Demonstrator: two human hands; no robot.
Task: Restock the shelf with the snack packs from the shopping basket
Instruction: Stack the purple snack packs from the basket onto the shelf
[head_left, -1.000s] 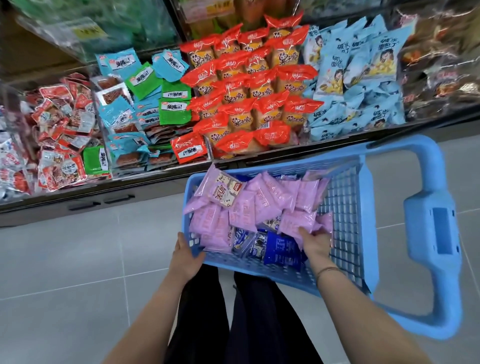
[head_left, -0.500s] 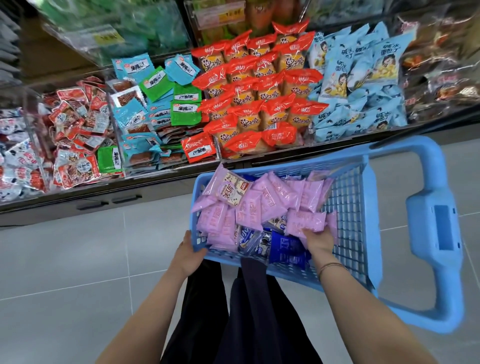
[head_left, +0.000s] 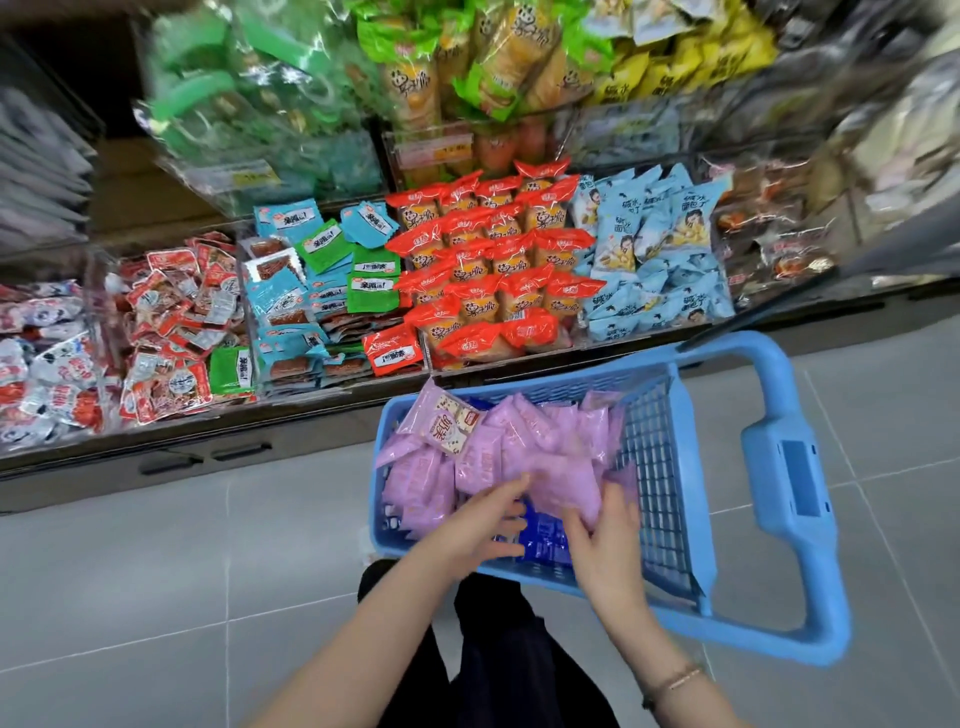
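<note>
A blue plastic shopping basket (head_left: 655, 470) stands on the floor in front of me, filled with several pink snack packs (head_left: 545, 434) over a few dark blue packs (head_left: 543, 543). Both my hands are inside it near the front wall. My left hand (head_left: 480, 522) reaches in with its fingers spread, touching the pink packs. My right hand (head_left: 605, 540) pinches a pink pack between thumb and fingers. The low shelf (head_left: 234, 423) beyond the basket holds bins of snacks.
The bins hold red-and-white packs (head_left: 171, 322), blue and green sachets (head_left: 322, 280), orange-red packs (head_left: 493, 260) and light blue bags (head_left: 654, 249). Green and yellow bags fill the blurred upper shelf. The basket's handle (head_left: 789, 467) sticks out to the right. Grey floor tiles lie on the left.
My left hand has left the basket's front rim and moved in among the packs. My right hand has shifted up onto a pink pack. The view has tilted upward.
</note>
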